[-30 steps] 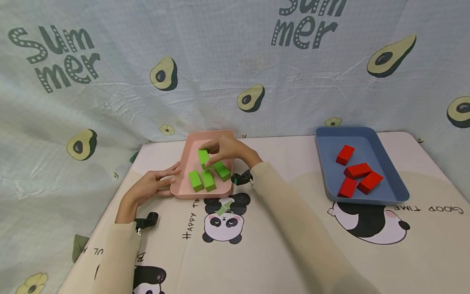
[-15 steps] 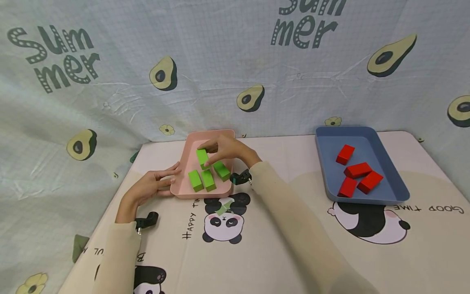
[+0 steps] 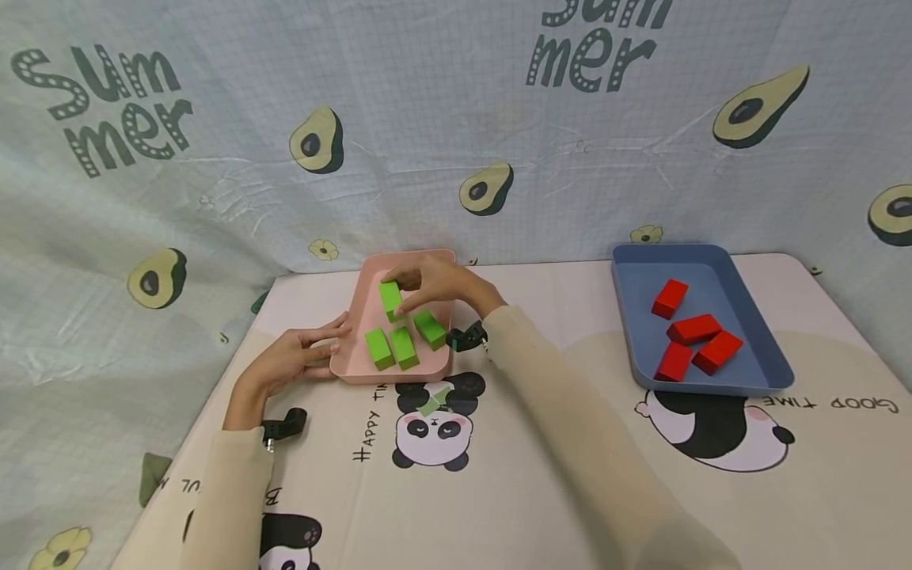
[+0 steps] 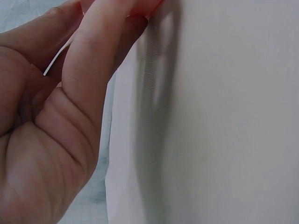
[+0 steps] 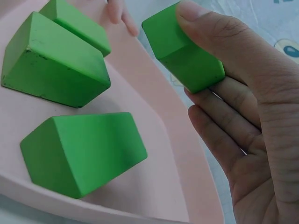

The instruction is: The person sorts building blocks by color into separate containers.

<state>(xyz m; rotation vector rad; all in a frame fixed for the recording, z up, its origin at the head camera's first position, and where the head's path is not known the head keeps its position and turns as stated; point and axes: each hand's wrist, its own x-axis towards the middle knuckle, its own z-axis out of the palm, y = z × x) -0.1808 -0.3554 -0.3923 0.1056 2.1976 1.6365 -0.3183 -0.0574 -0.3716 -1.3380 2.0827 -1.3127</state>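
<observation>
A pink tray (image 3: 363, 348) stands at the left of the table. My left hand (image 3: 288, 360) holds its left rim, with fingertips reaching over the edge; the left wrist view (image 4: 70, 88) shows the thumb and fingers closing toward the pink edge. Over the tray, my right hand (image 3: 442, 283) pinches a green block (image 3: 390, 301) between thumb and fingers. In the right wrist view this held block (image 5: 182, 51) is tilted and raised above the tray floor. Three other green blocks lie in the tray: a left block (image 3: 380, 349), a middle block (image 3: 404, 348) and a right block (image 3: 431, 330).
A blue tray (image 3: 641, 277) stands at the right with several red blocks (image 3: 694, 330) in it. The printed tablecloth (image 3: 527, 475) extends between and in front of the trays. Behind them hangs an avocado-print curtain (image 3: 399, 119).
My right hand has moved the pinched green block slightly left and up, away from the three others. The left hand has stayed at the tray's rim.
</observation>
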